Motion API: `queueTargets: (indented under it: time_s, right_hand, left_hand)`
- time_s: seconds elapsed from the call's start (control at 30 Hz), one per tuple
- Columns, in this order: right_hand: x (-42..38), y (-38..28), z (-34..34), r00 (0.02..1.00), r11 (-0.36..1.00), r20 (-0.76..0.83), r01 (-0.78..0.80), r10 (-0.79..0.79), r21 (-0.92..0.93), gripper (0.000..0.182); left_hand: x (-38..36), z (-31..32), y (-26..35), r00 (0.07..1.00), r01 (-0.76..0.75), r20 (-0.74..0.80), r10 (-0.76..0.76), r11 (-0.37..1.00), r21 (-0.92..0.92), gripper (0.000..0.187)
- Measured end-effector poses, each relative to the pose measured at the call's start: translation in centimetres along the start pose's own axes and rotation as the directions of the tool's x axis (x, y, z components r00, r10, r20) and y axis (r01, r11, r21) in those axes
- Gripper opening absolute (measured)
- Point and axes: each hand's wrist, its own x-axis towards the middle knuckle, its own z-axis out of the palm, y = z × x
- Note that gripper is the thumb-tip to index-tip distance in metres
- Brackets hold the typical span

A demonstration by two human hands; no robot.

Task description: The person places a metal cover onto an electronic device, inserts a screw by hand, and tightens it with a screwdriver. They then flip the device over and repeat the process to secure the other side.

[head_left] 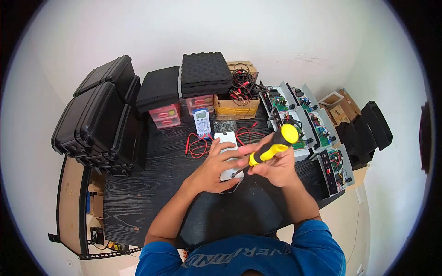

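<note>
Right hand was closed around the yellow-and-black plastic-handled screwdriver; its fingers wrapped the lower grip. The tool's long axis ran diagonally: yellow pommel up toward far right, dark shaft and tip down toward near left, ending over the small white rectangular plate on the black wood-grain tabletop.

Left hand lay on the white plate, fingers spread and pressing along its left edge, not curled shut; whether they pinched the plate could not be told. The plate sat directly under both hands at the tabletop's middle, long side running near to far.

Key relation: the screwdriver tip stood just right of the left hand's fingers and just beside the plate's lower right part. Contact between tip and plate was not clear. The right hand was the nearer to the tool; the left, to the plate.
</note>
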Motion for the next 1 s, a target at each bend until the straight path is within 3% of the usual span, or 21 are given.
queueTargets:
  time_s: [0.07, 0.13, 0.27, 0.37, 0.5, 0.57, 0.63, 0.67, 0.77, 0.8, 0.9, 1.0]
  right_hand:
    - [0.0, 1.2, -0.2, 0.988, 0.989, 0.040, 0.151, -0.151, 0.007, 0.055]
    - [0.2, 1.6, -0.6, 0.986, 0.989, 0.087, 0.145, -0.145, 0.004, 0.055]
    - [0.2, -0.3, -0.1, 0.999, 0.988, 0.050, -0.024, 0.016, 0.155, 0.052]
    - [0.1, -1.1, 0.0, 0.996, 0.997, 0.039, -0.077, 0.078, -0.020, 0.051]
    - [0.1, 0.3, 0.1, 0.999, 1.000, -0.038, 0.002, -0.003, -0.015, 0.055]
    - [0.3, 0.9, -0.6, 0.998, 0.996, 0.016, 0.061, -0.060, -0.062, 0.065]
    - [0.6, 1.0, -0.3, 0.998, 0.998, 0.019, 0.064, -0.064, 0.020, 0.068]
    - [0.3, 0.6, -0.1, 1.000, 0.991, 0.020, 0.012, -0.015, 0.135, 0.061]
    - [0.2, -1.2, 0.3, 0.993, 0.989, -0.008, -0.115, 0.117, 0.096, 0.050]
    - [0.2, -1.1, -0.1, 0.997, 0.997, 0.025, -0.073, 0.073, -0.014, 0.042]
    - [0.1, -0.1, 0.0, 0.999, 0.999, -0.049, -0.018, 0.017, -0.026, 0.045]
    - [0.2, 1.0, -0.4, 0.996, 0.995, 0.020, 0.084, -0.084, -0.049, 0.050]
  left_hand:
    - [0.0, -0.1, 0.1, 1.000, -0.005, 0.007, 0.005, 1.000, -0.003, 0.055]
    - [0.1, -0.1, 0.1, 1.000, -0.016, 0.003, 0.016, 1.000, 0.005, 0.053]
    - [0.1, 0.2, 0.0, 0.999, -0.023, -0.036, 0.023, 1.000, 0.008, 0.049]
    - [0.2, 0.1, 0.2, 0.999, -0.013, -0.038, 0.013, 1.000, 0.002, 0.049]
    - [0.4, -0.1, 0.4, 1.000, -0.004, -0.029, 0.005, 1.000, 0.017, 0.048]
    - [0.5, -0.2, 0.6, 1.000, -0.010, -0.008, 0.010, 0.999, 0.032, 0.048]
    - [0.4, -0.3, 0.5, 1.000, -0.017, 0.000, 0.017, 0.999, 0.036, 0.047]
    - [0.3, -0.1, 0.3, 1.000, -0.019, -0.001, 0.019, 0.999, 0.031, 0.047]
    - [0.2, 0.2, 0.0, 0.999, -0.026, -0.032, 0.026, 0.999, 0.019, 0.046]
    - [0.3, 0.2, 0.1, 0.999, -0.029, -0.046, 0.030, 0.999, 0.015, 0.045]
    - [0.5, 0.1, 0.4, 0.999, -0.018, -0.035, 0.019, 0.999, 0.035, 0.046]
    - [0.4, 0.4, 0.0, 0.999, -0.037, -0.034, 0.038, 0.999, 0.035, 0.046]
